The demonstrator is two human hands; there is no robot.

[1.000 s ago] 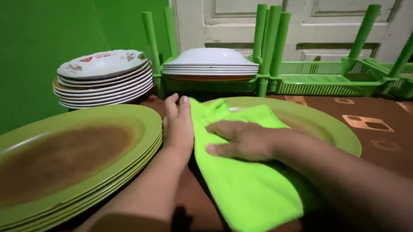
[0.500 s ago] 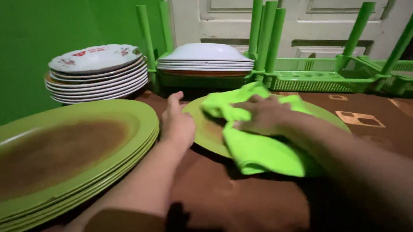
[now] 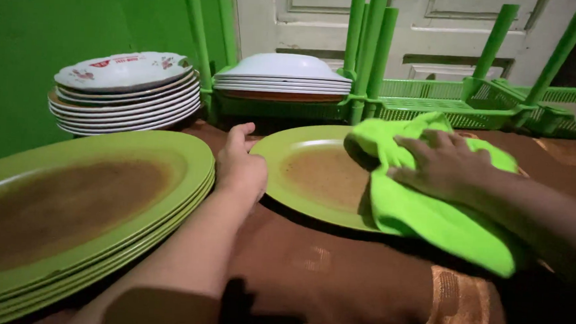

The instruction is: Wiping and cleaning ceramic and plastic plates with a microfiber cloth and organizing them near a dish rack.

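Note:
A green oval plate [image 3: 313,176] with a brown centre lies flat on the brown patterned surface in the middle. My left hand [image 3: 240,168] grips its left rim. My right hand [image 3: 440,165] presses a bright green cloth [image 3: 430,202] onto the right half of the plate, fingers spread over the fabric. The cloth hides the plate's right edge and hangs off toward me.
A stack of several green oval plates [image 3: 82,197] sits at the near left. Behind it stands a pile of white patterned plates [image 3: 127,94]. White dishes [image 3: 282,79] rest in a green plastic rack [image 3: 448,105] along the back, before a white door and green wall.
My right hand has swept the cloth from the plate's left side across to its right, uncovering the brown centre. My left hand has stayed at the left rim.

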